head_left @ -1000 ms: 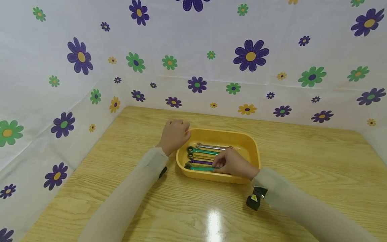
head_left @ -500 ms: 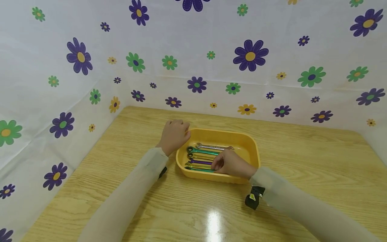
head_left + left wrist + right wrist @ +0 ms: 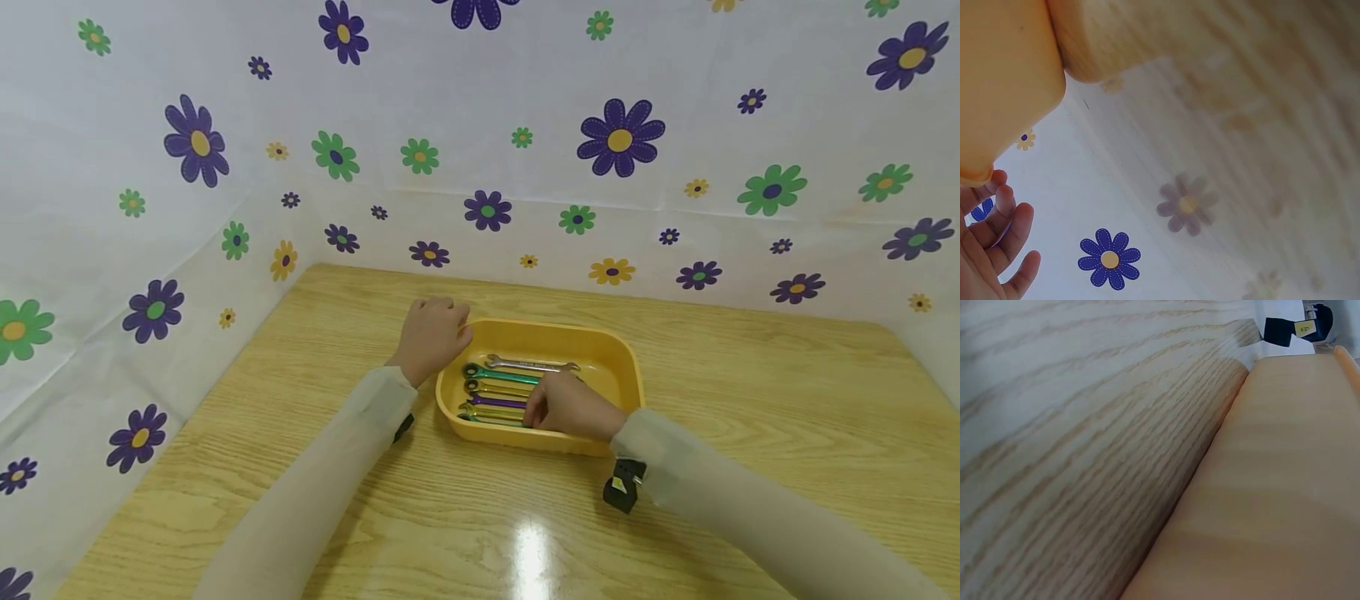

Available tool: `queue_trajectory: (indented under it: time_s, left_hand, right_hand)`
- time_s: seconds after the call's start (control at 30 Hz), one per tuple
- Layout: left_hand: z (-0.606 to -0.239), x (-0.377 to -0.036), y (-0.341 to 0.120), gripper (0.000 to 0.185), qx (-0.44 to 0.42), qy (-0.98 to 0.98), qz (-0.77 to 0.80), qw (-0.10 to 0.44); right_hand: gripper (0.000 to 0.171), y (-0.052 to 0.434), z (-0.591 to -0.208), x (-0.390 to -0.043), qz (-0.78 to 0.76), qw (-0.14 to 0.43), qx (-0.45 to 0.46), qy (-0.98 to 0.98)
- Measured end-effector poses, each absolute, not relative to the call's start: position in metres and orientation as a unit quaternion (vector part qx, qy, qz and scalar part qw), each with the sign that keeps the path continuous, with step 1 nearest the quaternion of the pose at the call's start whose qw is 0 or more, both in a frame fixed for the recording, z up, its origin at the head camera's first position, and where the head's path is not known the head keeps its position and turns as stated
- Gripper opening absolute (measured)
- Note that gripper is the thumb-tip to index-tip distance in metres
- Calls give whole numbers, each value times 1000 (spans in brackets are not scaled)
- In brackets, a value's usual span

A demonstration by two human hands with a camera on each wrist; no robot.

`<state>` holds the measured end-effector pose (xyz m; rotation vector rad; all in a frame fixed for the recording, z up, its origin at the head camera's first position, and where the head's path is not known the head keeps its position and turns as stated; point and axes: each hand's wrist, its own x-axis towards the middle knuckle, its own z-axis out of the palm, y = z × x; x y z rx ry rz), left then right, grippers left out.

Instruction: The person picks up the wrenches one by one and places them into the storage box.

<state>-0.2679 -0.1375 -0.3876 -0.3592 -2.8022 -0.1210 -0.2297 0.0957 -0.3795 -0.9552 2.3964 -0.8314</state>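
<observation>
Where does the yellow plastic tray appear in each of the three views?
Head: the yellow plastic tray sits at centre on the wooden table, holding wrenches.
Left wrist: its outer wall fills the upper left corner.
Right wrist: its wall fills the lower right.
Shared landmark: the wooden table.

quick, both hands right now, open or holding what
Left hand: fingers curled over the far left corner of the yellow tray.
Right hand: inside the tray on the wrenches; grip cannot be told.
</observation>
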Motion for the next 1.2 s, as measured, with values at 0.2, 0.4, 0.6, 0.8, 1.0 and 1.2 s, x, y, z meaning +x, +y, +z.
queue_trajectory:
  time_s: [0.2,0.4,0.6,0.8,1.0,1.2]
  left_hand:
    - [-385,-267,-138,18,-127,-978,-42,161]
    - [-384,-267,-139,17,-131,-977,-40,165]
    - [-385,-267,-139,17,-132,-976,-38,167]
    - [-385,-268,-138,19,-131,-978,-38,160]
    - [-389,-268,-139,19,-131,-977,-37,164]
    - [-388,-268,-139,19,-134,-976,-43,167]
  right_hand:
    - [13,94,-380,-231,-295,206,-351,864]
    - [13,93,-380,-231,-288,196,-366,863]
    - [12,93,-381,-232,-285,195,-369,863]
    - [12,93,-381,-231,-285,198,-365,864]
    - [11,94,-380,-229,-288,199,-366,862]
    - [9,94,-381,-229,-289,194,-368,862]
